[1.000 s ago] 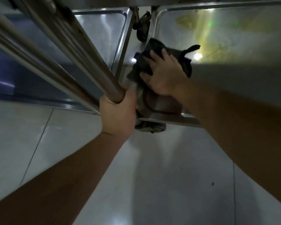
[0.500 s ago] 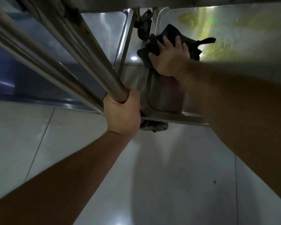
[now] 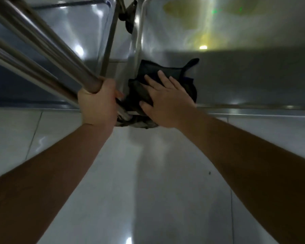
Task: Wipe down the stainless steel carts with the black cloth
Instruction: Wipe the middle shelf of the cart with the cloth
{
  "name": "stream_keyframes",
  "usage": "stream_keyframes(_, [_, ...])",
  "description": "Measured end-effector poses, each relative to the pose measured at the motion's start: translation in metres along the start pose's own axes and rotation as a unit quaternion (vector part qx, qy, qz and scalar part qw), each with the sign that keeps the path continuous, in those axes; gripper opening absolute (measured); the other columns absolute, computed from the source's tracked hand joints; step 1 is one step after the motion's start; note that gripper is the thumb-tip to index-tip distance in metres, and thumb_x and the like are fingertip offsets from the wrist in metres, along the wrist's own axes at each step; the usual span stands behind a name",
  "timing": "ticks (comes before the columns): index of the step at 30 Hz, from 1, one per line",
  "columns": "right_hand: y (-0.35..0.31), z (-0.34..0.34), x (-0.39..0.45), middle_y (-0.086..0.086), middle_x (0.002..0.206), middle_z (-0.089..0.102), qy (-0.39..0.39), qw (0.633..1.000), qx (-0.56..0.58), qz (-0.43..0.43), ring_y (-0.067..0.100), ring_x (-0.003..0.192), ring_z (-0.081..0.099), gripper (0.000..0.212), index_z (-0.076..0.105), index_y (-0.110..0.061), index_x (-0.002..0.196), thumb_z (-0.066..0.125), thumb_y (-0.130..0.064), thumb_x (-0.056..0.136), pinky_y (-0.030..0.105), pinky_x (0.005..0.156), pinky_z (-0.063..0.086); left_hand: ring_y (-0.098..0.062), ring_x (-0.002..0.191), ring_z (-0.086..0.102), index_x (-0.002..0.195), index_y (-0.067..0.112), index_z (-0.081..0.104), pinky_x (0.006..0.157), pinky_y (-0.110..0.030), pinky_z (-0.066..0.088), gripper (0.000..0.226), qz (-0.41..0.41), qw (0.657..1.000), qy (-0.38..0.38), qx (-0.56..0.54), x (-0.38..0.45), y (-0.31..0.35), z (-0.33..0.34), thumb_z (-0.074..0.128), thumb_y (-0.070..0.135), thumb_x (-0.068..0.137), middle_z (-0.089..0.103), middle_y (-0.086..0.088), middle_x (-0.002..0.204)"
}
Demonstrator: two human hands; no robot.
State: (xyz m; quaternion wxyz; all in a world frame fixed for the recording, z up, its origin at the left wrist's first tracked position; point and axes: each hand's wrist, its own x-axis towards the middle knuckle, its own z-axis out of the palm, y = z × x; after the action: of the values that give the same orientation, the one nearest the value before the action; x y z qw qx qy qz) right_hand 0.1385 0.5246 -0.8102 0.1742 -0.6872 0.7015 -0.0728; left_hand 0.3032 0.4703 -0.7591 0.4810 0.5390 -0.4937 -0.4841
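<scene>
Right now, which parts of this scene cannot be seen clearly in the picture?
- The shelf under the black cloth: covered by the cloth and the right hand, head view.
- The caster at the cart corner: mostly hidden by both hands, dark.
- The steel post in the left hand: top cut off by the frame edge.
- The far shelf: washed out by glare.

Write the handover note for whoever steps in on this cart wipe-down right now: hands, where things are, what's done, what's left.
Left hand: grips the cart's upright steel post.
Right hand: fingers straight, presses the black cloth flat on the near left corner of the right cart's bottom shelf.
Done: cannot tell how much has been wiped; this corner is under the cloth now.
Left: yellowish smears remain at the far end of that shelf; the left cart's shelf shows no cloth on it.
</scene>
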Motion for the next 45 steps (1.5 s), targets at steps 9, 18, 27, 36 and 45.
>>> stream_keyframes(9, [0.077,-0.018,-0.061,-0.015,0.173,-0.002,-0.003,0.992,-0.041,0.116,0.022,0.159,-0.013,0.08,0.003,-0.041,0.164,0.013,-0.071,0.09,0.046,0.128,-0.003,-0.015,0.069,0.065,0.072,0.024,0.063,0.072,-0.033,0.052,0.019,-0.037,0.996,0.078,-0.012,-0.018,0.0,0.009,0.066,0.019,0.09,0.073,0.004,0.069])
stream_keyframes(18, [-0.01,-0.003,-0.003,-0.013,0.173,0.01,-0.039,0.996,-0.016,-0.083,0.022,0.16,-0.006,0.076,0.013,-0.039,0.165,0.037,-0.068,0.099,0.041,0.126,-0.005,-0.021,0.071,0.068,0.063,0.022,0.066,0.072,-0.039,0.057,0.017,-0.05,0.997,0.046,0.048,-0.015,0.004,0.0,0.064,0.031,0.078,0.071,-0.002,0.071])
stream_keyframes(27, [0.18,-0.056,-0.178,-0.017,0.171,0.015,-0.049,0.993,-0.092,0.059,0.013,0.159,-0.001,0.069,0.0,-0.058,0.156,0.014,-0.079,0.092,0.04,0.126,0.004,-0.016,0.069,0.064,0.056,0.032,0.07,0.073,-0.036,0.053,0.025,-0.05,0.993,0.087,0.061,-0.016,-0.003,0.006,0.062,0.037,0.079,0.072,0.003,0.07])
stream_keyframes(36, [0.101,-0.031,-0.099,-0.015,0.172,0.008,-0.027,0.994,-0.094,-0.052,0.025,0.16,-0.002,0.071,0.004,-0.044,0.164,0.017,-0.07,0.099,0.045,0.128,0.004,-0.007,0.06,0.062,0.077,0.017,0.061,0.059,-0.022,0.05,0.016,-0.032,0.992,0.106,0.056,-0.017,-0.003,0.009,0.06,0.033,0.081,0.071,0.005,0.067])
stream_keyframes(45, [0.025,-0.008,-0.031,-0.016,0.172,0.014,-0.018,0.992,-0.038,-0.116,0.021,0.16,0.001,0.067,0.021,-0.04,0.163,0.046,-0.055,0.103,0.042,0.129,0.002,-0.017,0.08,0.074,0.097,0.008,0.071,0.089,-0.052,0.062,0.034,-0.093,0.989,0.074,0.088,-0.018,0.006,0.003,0.062,0.037,0.082,0.078,0.002,0.082])
